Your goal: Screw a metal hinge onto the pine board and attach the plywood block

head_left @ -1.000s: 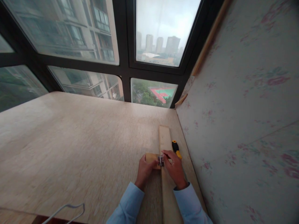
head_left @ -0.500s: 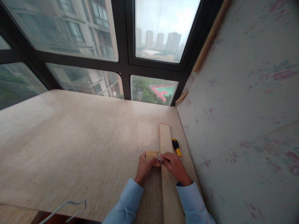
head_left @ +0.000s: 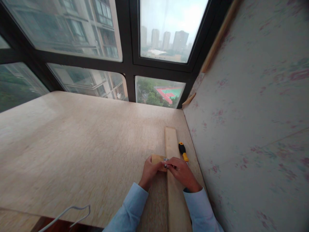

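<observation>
My left hand (head_left: 151, 170) is closed on a small wooden block (head_left: 157, 158), which lies against the left side of a long wooden board (head_left: 171, 141). At the seam between the two sits a small shiny metal piece (head_left: 165, 160), partly covered by my fingers; its exact kind does not show. My right hand (head_left: 180, 170) reaches over the board with thumb and forefinger pinched at this metal piece. What the pinch holds is too small to make out. A screwdriver (head_left: 183, 151) with a black and yellow handle lies right of the board, its shaft mostly hidden by my right hand.
The board rests on a wide marble-patterned ledge (head_left: 84, 145). A flower-papered wall (head_left: 241, 112) rises close on the right, and dark window frames (head_left: 156, 66) stand behind. A white cable (head_left: 72, 207) loops at the ledge's lower left edge.
The view has shifted very slightly. My hands stay at the metal piece, with only small finger movements; block, board and screwdriver lie as before.
</observation>
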{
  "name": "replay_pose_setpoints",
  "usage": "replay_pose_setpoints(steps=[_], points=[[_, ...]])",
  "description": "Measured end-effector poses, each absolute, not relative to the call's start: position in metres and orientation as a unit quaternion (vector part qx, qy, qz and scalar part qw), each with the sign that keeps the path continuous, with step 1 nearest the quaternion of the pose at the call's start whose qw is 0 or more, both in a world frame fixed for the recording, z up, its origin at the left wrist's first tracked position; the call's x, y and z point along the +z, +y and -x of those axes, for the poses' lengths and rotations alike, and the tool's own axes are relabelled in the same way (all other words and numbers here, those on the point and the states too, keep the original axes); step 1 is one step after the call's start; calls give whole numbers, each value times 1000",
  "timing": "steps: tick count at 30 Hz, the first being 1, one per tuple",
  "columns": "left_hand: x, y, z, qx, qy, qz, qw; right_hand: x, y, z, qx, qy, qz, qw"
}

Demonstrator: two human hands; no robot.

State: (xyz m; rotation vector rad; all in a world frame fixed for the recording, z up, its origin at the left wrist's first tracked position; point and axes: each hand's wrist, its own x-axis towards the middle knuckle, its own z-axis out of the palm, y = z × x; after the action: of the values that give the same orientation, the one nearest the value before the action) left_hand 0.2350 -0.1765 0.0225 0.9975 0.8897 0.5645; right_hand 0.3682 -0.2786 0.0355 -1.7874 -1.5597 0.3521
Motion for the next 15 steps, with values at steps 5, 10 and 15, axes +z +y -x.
replay_pose_setpoints(steps=[5,10,15], points=[[27,-174,-233,237,398,-436,772,37,-278,-368,145,-609,688,368],[26,-175,-234,239,397,-438,770,36,-278,-368,154,-613,674,382],[27,-176,-234,234,392,-432,778,36,-279,-369,165,-618,672,372]])
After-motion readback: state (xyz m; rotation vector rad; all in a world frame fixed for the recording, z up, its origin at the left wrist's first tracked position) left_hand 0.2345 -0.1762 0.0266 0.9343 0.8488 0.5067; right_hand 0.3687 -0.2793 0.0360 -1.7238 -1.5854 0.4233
